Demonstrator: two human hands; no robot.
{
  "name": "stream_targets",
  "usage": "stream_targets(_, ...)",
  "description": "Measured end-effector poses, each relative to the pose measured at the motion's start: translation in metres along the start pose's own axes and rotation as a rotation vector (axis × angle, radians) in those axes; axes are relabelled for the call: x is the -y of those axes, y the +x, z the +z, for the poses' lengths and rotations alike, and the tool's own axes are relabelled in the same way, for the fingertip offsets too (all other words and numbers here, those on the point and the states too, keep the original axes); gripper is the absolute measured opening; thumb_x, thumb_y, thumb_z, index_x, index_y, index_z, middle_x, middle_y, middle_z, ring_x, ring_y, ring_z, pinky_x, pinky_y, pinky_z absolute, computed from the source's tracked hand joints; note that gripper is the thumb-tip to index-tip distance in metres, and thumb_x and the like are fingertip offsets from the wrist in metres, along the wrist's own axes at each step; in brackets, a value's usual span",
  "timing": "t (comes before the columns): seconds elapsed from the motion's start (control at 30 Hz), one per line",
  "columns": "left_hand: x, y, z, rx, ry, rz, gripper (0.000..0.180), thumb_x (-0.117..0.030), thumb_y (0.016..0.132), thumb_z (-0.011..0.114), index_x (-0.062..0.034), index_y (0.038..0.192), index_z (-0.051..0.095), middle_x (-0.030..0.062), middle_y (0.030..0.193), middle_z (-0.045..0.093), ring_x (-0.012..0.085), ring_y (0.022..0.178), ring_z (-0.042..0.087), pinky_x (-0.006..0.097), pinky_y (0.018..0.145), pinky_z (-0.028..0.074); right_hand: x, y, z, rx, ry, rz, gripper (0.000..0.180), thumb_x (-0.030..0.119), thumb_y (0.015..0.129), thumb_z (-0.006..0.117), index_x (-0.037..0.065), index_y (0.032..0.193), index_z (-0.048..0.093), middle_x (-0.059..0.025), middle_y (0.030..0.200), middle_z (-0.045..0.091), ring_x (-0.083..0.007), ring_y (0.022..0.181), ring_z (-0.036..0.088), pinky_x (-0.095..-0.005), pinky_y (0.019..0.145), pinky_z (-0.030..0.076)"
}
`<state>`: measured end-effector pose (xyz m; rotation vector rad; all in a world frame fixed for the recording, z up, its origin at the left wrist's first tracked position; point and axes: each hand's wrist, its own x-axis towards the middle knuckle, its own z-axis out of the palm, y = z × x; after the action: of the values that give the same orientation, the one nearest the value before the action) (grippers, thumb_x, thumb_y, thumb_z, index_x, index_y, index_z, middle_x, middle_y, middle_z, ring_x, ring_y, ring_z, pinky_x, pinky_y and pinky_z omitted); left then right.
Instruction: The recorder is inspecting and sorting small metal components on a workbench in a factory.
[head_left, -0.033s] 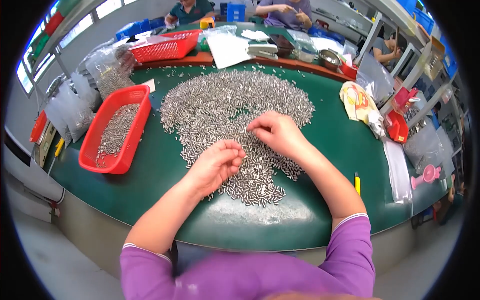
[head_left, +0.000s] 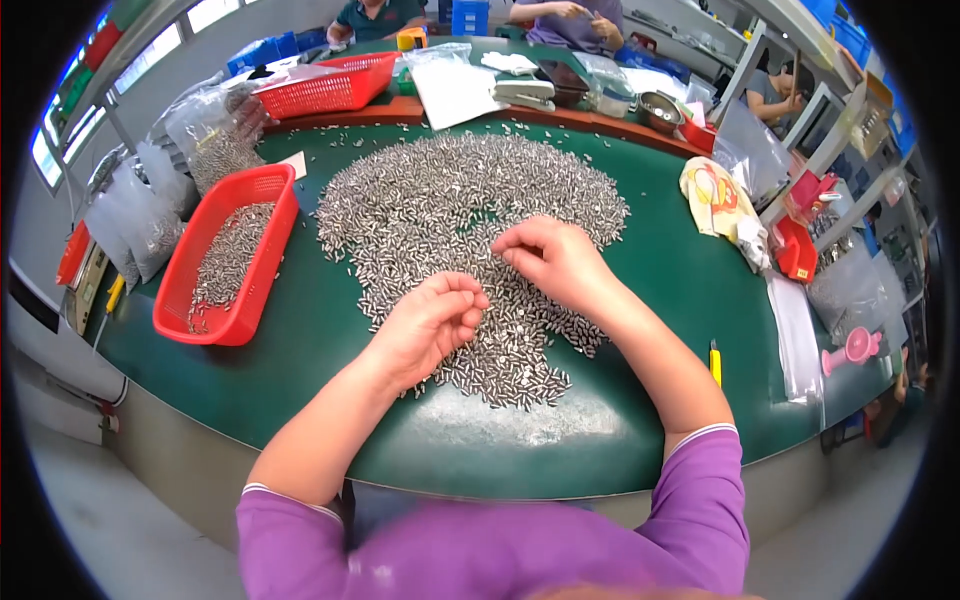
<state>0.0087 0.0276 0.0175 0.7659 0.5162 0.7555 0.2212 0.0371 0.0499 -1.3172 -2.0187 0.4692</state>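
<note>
Closest to my viewpoint, the purple sleeves (head_left: 697, 500) give way to bare forearms angled in over the green table (head_left: 400, 450); I take this converging pose as a way of having both sets of fingers at one spot. The left hand (head_left: 435, 320) is over the near part of the pile (head_left: 470, 180) of small metal pieces, thumb drawn against curled fingers; the right hand (head_left: 555, 262) sits a little farther in, thumb and forefinger brought close together; I cannot tell whether either pinches a piece, since the fingertips blend into the grey metal. The pile narrows toward the body and fans out beyond the hands, probably for easy reach; whatever lies beneath the hands is hidden from me.

A yellow cutter (head_left: 715, 362) rests right of the right forearm, likely out of the way; the red basket (head_left: 245, 318), partly filled with similar pieces, stands at the left, seemingly within arm's reach; past it, cloudy plastic bags (head_left: 150, 225) blur their contents. Farthest off, another red basket (head_left: 340, 95) lies before two co-workers (head_left: 570, 30), both cut off by the upper edge.
</note>
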Motion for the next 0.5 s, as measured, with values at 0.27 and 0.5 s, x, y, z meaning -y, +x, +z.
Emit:
stream_targets(0.27,0.007,0.009,-0.006,0.012,-0.059,-0.010,0.026,-0.014,0.094,0.059,-0.0044,0.118,0.054,-0.0007,0.092,0.060,0.0039,0.073,0.055,0.017,0.062,0.049,0.019,-0.010,0.021,0.097,0.755,0.119,0.026,0.004,0.087,0.061,0.003,0.113,0.061,-0.0014,0.093,0.063,-0.0073,0.086,0.060,-0.0241,0.077,0.050)
stream_targets(0.5,0.010,0.007,-0.007,0.026,-0.097,-0.037,0.015,-0.018,0.095,0.059,-0.0072,0.105,0.057,-0.0020,0.086,0.060,0.0026,0.067,0.052,0.016,0.056,0.044,0.020,-0.012,0.015,-0.090,-0.036,-0.397,0.028,0.011,0.079,0.067,0.014,0.106,0.068,-0.0046,0.090,0.068,-0.0250,0.081,0.065,-0.0364,0.074,0.053)
